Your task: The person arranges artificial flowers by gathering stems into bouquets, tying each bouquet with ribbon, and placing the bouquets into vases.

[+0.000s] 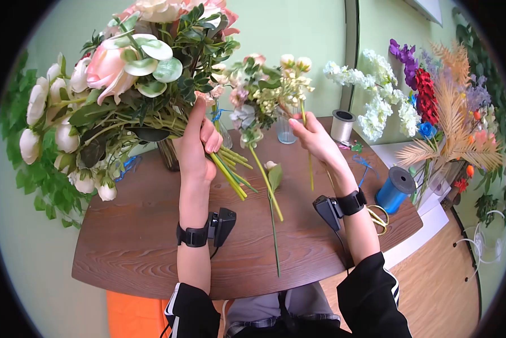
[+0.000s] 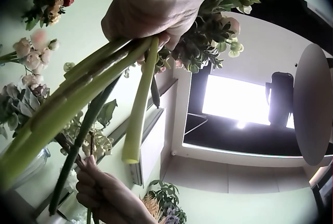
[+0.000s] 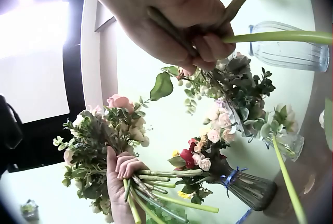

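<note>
My left hand (image 1: 194,143) grips the green stems of a large bouquet (image 1: 109,70) of pink and white flowers and leaves, held above the table's left side. The cut stem ends (image 2: 78,94) fan out below that hand (image 2: 161,5) in the left wrist view. My right hand (image 1: 319,143) pinches thin stems of a smaller flower cluster (image 1: 256,93), to the right of the bouquet. In the right wrist view, a brown stem and a green stem (image 3: 281,37) come out of the right hand's (image 3: 166,21) curled fingers. Both bunches are off the table.
A single stem with a leaf (image 1: 275,176) lies on the brown table (image 1: 134,242). Toward the back stand a clear glass (image 1: 287,130) and a white spool (image 1: 342,126). A blue ribbon spool (image 1: 395,190) is at the right edge, near more flowers (image 1: 450,112). Behind the bouquet stands a dark vase (image 3: 250,190).
</note>
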`<state>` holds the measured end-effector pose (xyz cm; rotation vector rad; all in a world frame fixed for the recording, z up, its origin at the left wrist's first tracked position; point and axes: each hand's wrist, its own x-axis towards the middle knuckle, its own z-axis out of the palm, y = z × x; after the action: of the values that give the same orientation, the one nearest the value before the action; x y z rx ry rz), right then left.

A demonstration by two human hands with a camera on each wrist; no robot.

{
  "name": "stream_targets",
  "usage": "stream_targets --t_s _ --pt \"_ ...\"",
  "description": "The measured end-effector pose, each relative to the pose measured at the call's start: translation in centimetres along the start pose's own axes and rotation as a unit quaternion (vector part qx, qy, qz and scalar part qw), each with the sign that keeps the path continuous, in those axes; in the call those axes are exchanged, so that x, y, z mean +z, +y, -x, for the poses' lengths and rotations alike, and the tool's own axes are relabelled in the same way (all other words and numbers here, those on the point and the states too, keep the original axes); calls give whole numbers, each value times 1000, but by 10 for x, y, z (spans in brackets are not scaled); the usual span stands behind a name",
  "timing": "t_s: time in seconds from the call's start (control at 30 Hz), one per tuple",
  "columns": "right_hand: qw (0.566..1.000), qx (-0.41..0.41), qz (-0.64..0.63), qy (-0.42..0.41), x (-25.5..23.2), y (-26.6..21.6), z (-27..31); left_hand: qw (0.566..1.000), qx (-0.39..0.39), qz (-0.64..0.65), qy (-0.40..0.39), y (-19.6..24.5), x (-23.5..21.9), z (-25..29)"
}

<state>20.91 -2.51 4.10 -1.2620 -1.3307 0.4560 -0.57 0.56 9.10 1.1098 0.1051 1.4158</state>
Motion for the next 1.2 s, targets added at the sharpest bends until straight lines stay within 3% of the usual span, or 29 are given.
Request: stream_targets --t_s 0.33,0.53,0.77,1.0,1.1,1.13,1.2 --pt "978 -113 73 161 -9 -12 -1 997 -11 11 82 -19 -3 -7" --pt "964 -183 65 179 -6 -14 0 996 -21 24 84 -26 -8 -9" --pt "962 -202 -47 177 4 -17 3 992 4 -72 104 -55 -20 -18" --pt "939 -268 -107 187 3 -26 5 997 -16 -43 60 -77 -24 -16" --pt "939 -279 -26 201 -1 -33 10 997 -40 -41 42 -74 -19 -13" --pt "948 -193 -151 203 3 -46 21 997 -44 -43 39 -74 -20 -13" --pt "957 -186 -127 185 -1 -37 17 997 -52 -41 28 -73 -19 -12"
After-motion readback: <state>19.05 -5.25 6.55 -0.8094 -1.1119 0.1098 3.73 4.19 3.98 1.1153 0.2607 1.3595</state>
